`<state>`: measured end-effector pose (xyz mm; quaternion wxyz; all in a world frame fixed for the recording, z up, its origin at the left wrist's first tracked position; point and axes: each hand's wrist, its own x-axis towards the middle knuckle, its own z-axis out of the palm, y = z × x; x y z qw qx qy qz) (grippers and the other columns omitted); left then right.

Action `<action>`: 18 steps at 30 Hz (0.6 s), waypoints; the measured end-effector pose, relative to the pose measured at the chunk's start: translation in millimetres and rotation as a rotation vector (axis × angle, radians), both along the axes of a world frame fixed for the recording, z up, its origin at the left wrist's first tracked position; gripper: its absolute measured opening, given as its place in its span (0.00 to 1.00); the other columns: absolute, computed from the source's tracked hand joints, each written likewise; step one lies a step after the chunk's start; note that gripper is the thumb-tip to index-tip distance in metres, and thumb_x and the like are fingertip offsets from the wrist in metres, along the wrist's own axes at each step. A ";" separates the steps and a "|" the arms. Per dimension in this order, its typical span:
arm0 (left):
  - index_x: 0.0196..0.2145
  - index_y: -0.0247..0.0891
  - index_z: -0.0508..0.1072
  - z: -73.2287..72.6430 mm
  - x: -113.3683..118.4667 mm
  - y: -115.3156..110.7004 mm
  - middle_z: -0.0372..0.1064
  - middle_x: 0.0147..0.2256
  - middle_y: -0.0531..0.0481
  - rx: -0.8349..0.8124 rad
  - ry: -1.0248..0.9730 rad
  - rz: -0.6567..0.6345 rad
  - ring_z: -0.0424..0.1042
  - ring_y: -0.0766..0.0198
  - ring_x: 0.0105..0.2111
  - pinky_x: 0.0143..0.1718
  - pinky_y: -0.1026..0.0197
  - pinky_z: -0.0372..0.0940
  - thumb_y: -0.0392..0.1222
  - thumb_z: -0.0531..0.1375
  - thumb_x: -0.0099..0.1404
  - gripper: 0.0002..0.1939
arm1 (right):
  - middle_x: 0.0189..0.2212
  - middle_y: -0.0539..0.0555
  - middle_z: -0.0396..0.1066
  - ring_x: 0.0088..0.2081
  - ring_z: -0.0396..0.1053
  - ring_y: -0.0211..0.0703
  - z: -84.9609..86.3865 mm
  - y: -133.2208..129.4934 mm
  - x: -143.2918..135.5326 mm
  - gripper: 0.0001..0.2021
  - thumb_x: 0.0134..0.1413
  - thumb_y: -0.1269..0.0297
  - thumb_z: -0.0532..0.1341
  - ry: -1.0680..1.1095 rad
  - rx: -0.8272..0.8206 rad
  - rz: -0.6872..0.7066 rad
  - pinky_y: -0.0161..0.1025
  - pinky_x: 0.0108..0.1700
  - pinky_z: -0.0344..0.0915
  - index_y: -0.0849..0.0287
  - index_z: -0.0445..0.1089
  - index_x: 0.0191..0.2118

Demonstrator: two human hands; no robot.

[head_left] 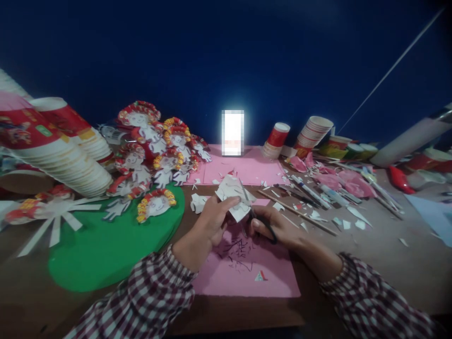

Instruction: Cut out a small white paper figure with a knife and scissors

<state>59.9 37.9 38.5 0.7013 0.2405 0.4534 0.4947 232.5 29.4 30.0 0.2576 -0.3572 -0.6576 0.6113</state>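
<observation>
Pinched between the fingers of my left hand [214, 217] is a piece of white paper [230, 188] with an uneven outline. My right hand [270, 223] grips dark-handled scissors [271, 231], their blades lying against the paper. Beneath both hands lies a pink sheet [254, 282] with dark pen lines drawn on it. A small triangular scrap [261, 276] rests on that sheet near its front. Just behind my left hand is a crumpled white paper piece [198, 203].
Paper-cut figures with red and yellow trim [155, 205] stand on and around a green board [106, 263] at left. Stacked paper cups [70, 165] lean beside them. Pens [310, 192], a thin stick [300, 214] and white scraps litter the right side. A bright screen [232, 133] stands at the back.
</observation>
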 end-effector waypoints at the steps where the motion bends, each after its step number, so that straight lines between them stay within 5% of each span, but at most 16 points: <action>1: 0.29 0.34 0.72 0.0 0.3 -0.2 0.70 0.23 0.54 -0.001 -0.004 0.007 0.68 0.69 0.22 0.25 0.66 0.61 0.37 0.68 0.45 0.12 | 0.25 0.52 0.67 0.24 0.65 0.35 -0.1 0.0 0.1 0.26 0.54 0.39 0.59 0.001 -0.007 0.003 0.31 0.24 0.60 0.63 0.66 0.32; 18: 0.27 0.33 0.71 -0.9 1.8 -1.3 0.71 0.22 0.51 0.069 -0.065 0.022 0.69 0.68 0.20 0.23 0.66 0.64 0.41 0.70 0.45 0.14 | 0.26 0.51 0.66 0.24 0.67 0.34 1.5 -0.1 0.8 0.26 0.54 0.38 0.58 0.016 -0.035 0.019 0.30 0.23 0.60 0.62 0.64 0.33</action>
